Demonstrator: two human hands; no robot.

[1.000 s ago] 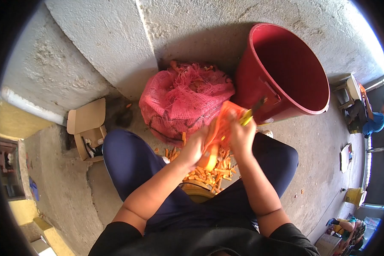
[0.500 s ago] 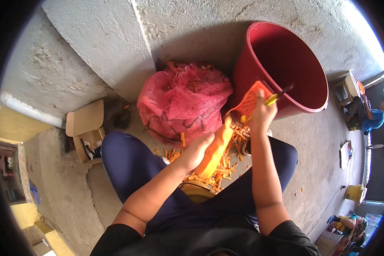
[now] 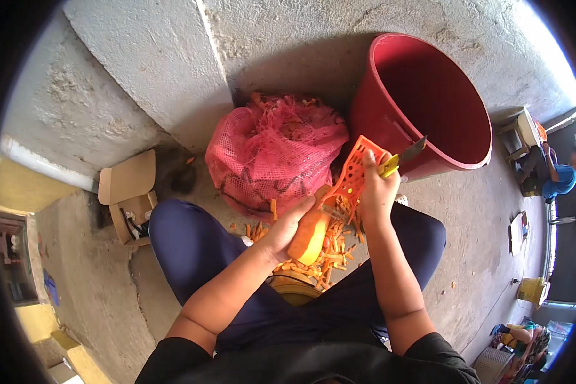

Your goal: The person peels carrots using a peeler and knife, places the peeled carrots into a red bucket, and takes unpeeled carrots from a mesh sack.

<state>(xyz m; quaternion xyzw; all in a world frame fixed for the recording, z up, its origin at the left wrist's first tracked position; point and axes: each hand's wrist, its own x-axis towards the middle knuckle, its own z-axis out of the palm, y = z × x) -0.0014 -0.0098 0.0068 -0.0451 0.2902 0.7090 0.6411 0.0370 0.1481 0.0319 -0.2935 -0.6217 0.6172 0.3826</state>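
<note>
My left hand [image 3: 287,232] is wrapped round a long, peeled, orange-fleshed fruit [image 3: 311,242]; whether it is a papaya or a squash I cannot tell. In my right hand [image 3: 379,200] are an orange perforated hand peeler [image 3: 351,178] and a knife [image 3: 413,151], whose yellow handle shows by the thumb and whose dark blade points up and right. The peeler's lower end is at the far end of the fruit. Below both hands, orange peel strips [image 3: 326,265] lie over a yellowish container [image 3: 296,292] and the floor between my legs.
A pink mesh sack [image 3: 262,150], stuffed full, stands ahead against the wall. Right of it a large red tub [image 3: 381,109] leans toward me. An opened cardboard box [image 3: 127,182] sits at left. Far right, a person in a blue shirt [image 3: 560,182] is seated.
My right hand has come down and slightly left with the peeler and knife. The fruit has tilted and shifted a little; my left hand still grips it.
</note>
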